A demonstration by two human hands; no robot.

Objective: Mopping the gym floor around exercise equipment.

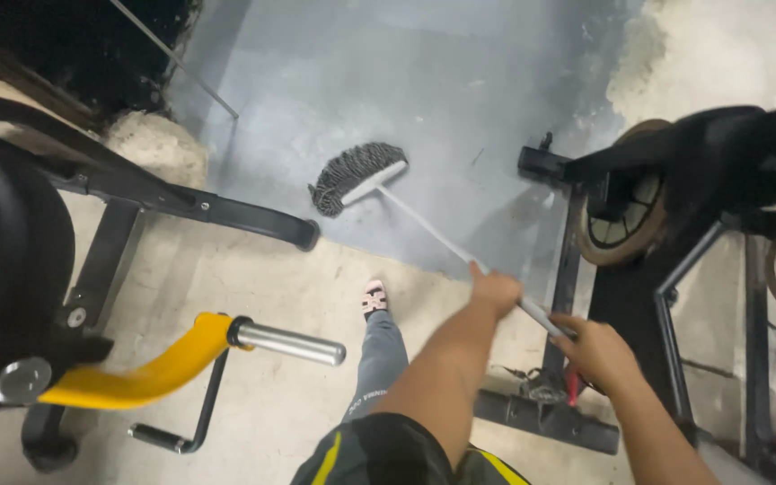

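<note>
i am gripping the white handle (446, 241) of a mop with both hands. my left hand (496, 292) is closing fully around the pole, higher along it toward the head, fingers wrapping over the top. my right hand (596, 352) is clamping around the near end of the same pole, just behind the left, the two hands close together but not touching. the handle is slanting away from me, up and to the left, and ending at a pale bar that is carrying the grey mop head (355, 175). the stringy head is lying flat on the grey painted floor (460, 81), well ahead of my hands, its fringe fanning out toward the far side.

my leg in grey leggings (379, 355) is stepping forward between the machines, and my foot in a pale sandal (374, 297) is resting on the lighter concrete (253, 296) just short of the edge where the grey paint is starting. the mop head is sitting beyond that foot and slightly to its left.

on my left, a black exercise machine frame (136, 193) is stretching one rounded foot toward the mop head, stopping near it without touching. a yellow arm (150, 368) with a shiny steel peg (287, 342) is sticking out below it. on my right, a black exercise bike (675, 180) with a tan flywheel (626, 216) is standing on its base bars, right beside my hands.
</note>
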